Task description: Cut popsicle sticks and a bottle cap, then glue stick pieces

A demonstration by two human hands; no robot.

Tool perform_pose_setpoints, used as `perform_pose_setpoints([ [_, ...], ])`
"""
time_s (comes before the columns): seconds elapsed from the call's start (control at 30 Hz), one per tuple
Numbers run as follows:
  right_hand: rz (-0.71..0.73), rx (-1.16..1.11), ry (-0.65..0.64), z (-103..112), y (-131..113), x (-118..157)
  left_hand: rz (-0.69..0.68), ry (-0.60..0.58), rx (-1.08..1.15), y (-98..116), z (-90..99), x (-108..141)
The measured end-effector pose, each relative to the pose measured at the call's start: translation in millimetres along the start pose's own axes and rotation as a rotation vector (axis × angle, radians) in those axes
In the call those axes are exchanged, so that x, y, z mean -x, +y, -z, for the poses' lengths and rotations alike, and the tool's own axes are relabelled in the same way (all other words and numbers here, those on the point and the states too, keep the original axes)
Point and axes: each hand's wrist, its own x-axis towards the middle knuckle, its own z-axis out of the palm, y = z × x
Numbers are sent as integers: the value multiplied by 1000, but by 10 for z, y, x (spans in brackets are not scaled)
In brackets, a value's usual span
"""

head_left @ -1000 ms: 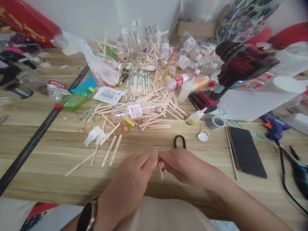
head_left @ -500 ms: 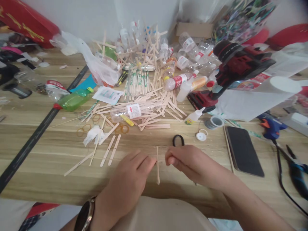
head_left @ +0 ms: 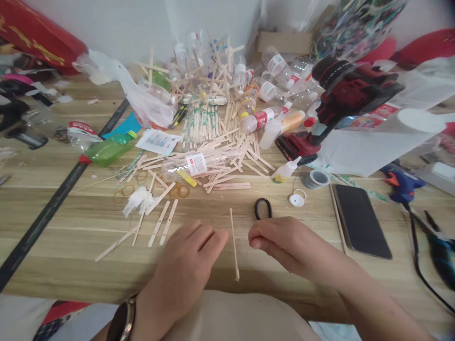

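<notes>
A thin wooden stick with a small knob at its near end stands between my hands. My left hand, a watch on its wrist, is just left of it, fingers pressed together and curled; what they grip is hidden. On the right, my right hand has its thumb and fingers pinched, and I cannot make out anything in them. Black scissor handles show just behind it. Two flat sticks with dark marks, one beside the other, lie left of my left hand.
Behind lie a pile of craft sticks, a clear bottle and a glue bottle. To the right are a phone, a red drill and a blue glue gun. A green bottle is left.
The thin stick has tilted, its near end shifting right and toward me. My right hand has moved slightly right, widening the gap between my hands.
</notes>
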Motion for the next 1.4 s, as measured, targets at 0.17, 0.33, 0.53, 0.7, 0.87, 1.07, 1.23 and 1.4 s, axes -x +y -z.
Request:
perform_pose_setpoints([
  [0.17,80,-109,30,-19,-13,-55,-52,34,3,25,4,-30],
  [0.33,-12,-117,-25,48,2,-48,-79,38,-31,-8,1,-30],
  [0.53,-12,-194,-64,48,-17,-102,-73,51,-50,-15,2,-40],
  [0.7,-7,-124,-81,40,73,-133,-93,23,-27,-100,-22,11],
  [0.87,-273,169,110,102,401,-185,37,27,-143,-262,-131,54],
  [1.07,-355,461,106,60,631,-499,275,-165,-198,-350,-299,13],
  [1.23,-330,601,42,-21,779,-725,350,-234,-162,-463,-389,33],
  [1.4,-313,610,9,-17,889,-799,357,-206,-178,-510,-458,25],
])
